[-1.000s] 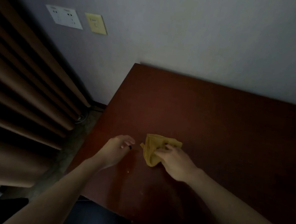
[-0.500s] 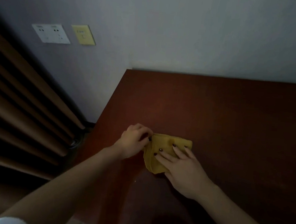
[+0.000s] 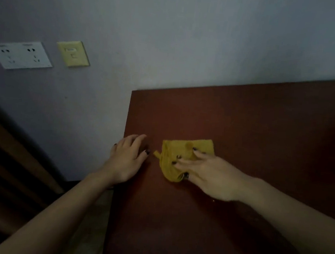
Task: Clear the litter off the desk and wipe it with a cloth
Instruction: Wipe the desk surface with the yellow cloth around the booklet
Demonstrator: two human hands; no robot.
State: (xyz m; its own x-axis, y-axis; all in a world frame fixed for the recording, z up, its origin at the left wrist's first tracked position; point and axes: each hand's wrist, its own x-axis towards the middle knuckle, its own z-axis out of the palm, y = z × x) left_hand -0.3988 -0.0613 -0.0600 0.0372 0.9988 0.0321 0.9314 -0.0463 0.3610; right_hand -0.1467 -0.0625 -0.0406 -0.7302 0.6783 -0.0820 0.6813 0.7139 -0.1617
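Since half a second before, the left hand (image 3: pixel 126 159) had left the cloth (image 3: pixel 171 160) and moved to the left edge of the desk (image 3: pixel 244 124), fingers loose and holding nothing. The right hand (image 3: pixel 209 176) pressed the cloth with nearly straight fingers. The bunched cloth lay between both hands, under the right fingertips, so the right hand was better placed to wipe.

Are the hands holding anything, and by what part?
Nothing is gripped. The right hand presses straight fingers on the middle of the yellow cloth; the left hand is open over the desk, apart from it.
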